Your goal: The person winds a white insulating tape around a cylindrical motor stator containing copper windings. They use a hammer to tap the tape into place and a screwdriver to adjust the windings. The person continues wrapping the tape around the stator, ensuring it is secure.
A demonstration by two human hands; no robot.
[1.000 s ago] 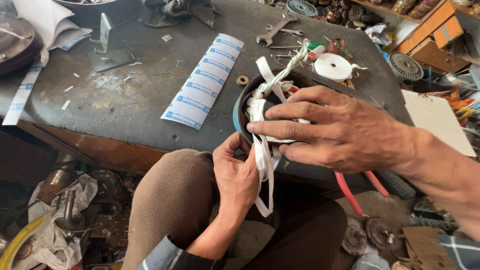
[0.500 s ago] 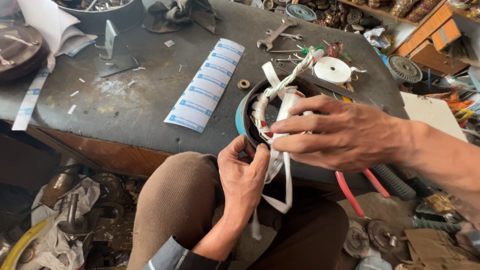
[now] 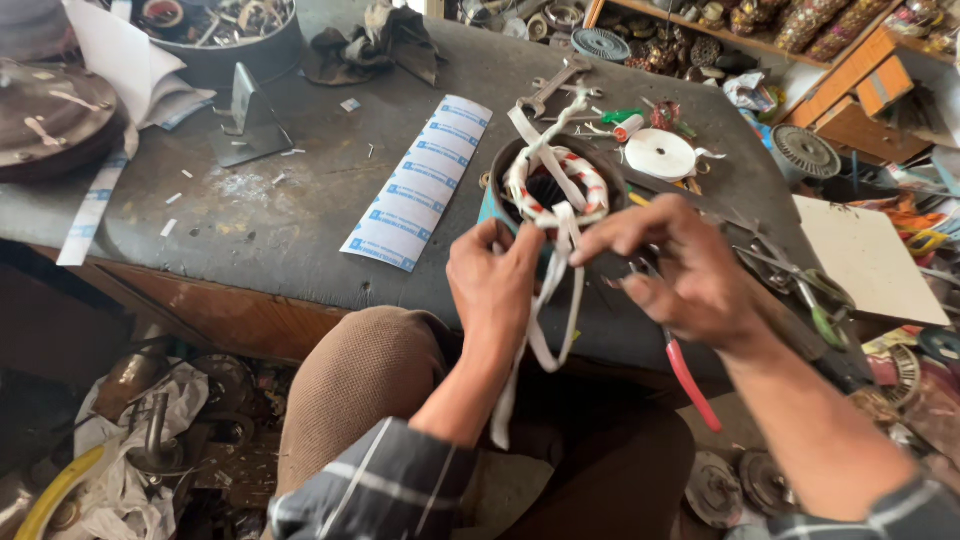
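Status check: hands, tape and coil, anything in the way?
Left hand and right hand both pinching white tape. Tape looped over round coil at bench edge. Red-handled pliers under right hand.

Repair workshop: grimy workbench (image 3: 300, 200) strewn with wrenches (image 3: 555, 85), tape roll (image 3: 660, 153) and scissors (image 3: 800, 285), shelves (image 3: 700, 25) of metal parts, scrap (image 3: 150, 440) underneath.

Left of the motor stator (image 3: 553, 190) the bench is open up to the label strip (image 3: 418, 184); right side is crowded by tape roll (image 3: 661, 154) and pliers (image 3: 690, 375)
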